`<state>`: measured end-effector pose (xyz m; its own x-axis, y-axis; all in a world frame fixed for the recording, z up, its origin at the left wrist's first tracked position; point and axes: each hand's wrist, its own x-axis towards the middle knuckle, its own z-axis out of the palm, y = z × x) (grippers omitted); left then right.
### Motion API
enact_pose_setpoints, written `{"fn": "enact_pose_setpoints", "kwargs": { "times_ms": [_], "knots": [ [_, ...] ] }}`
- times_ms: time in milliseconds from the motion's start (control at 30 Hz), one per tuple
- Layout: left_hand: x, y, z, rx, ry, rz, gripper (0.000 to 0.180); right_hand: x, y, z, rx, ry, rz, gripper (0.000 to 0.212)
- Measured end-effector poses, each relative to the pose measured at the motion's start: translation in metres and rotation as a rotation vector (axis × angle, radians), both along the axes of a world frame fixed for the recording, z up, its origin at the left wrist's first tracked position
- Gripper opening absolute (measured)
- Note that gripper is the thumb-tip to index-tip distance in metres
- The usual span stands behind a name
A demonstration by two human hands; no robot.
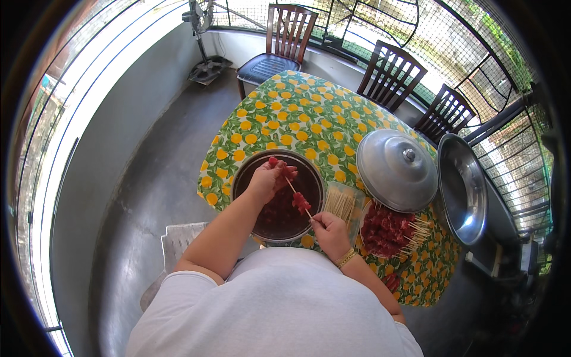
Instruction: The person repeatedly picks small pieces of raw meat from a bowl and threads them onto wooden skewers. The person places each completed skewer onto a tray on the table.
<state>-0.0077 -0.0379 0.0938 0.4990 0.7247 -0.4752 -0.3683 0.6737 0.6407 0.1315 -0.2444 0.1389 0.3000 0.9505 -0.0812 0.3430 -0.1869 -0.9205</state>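
A wooden skewer [291, 185] slants over a wide round pot [323, 189] of dark red liquid and raw meat. Red raw meat [301, 203] is threaded partway along it. My right hand [331, 234] pinches the skewer's lower end at the pot's near right rim. Above the pot, my left hand [265, 181] is closed on a piece of raw meat [289, 172] by the skewer's upper end; the fingers partly hide it. Beside the right hand stands a clear plastic container [359, 205] of bare skewers [339, 202]. Further right, a plate holds a heap of skewered meat [385, 229].
A domed metal lid [395, 172] lies behind the skewered meat, partly over it. A large metal basin [463, 189] leans at the table's right. Dark wooden chairs [392, 74] line the far side of the lemon-patterned tablecloth [285, 113]. A standing fan [205, 62] is at the back left.
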Motion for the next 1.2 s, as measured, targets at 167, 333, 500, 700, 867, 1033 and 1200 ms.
{"fn": "enact_pose_setpoints", "kwargs": {
  "times_ms": [167,333,500,700,867,1033,1200],
  "knots": [
    [0.002,-0.001,0.008,-0.058,-0.014,0.015,0.009,0.0,0.001,0.002,0.019,-0.025,0.01,0.011],
    [0.001,-0.001,0.015,-0.114,-0.018,-0.039,0.007,0.0,0.001,-0.002,0.096,-0.017,0.021,0.009],
    [0.003,-0.01,0.017,-0.123,-0.048,-0.088,0.008,-0.001,0.001,0.0,0.076,-0.052,0.001,0.01],
    [0.003,-0.014,0.018,-0.032,-0.109,0.0,0.023,-0.001,0.002,0.006,0.042,-0.011,-0.027,0.011],
    [0.0,-0.005,0.027,0.036,-0.051,0.018,0.026,-0.001,0.003,0.005,0.059,0.049,-0.038,0.01],
    [0.007,-0.011,0.032,0.182,0.132,0.04,0.024,0.0,0.003,0.002,0.064,0.021,-0.034,0.009],
    [0.011,-0.017,0.033,0.227,0.109,0.069,0.022,0.0,0.002,0.003,0.076,0.045,-0.043,0.009]
  ]
}}
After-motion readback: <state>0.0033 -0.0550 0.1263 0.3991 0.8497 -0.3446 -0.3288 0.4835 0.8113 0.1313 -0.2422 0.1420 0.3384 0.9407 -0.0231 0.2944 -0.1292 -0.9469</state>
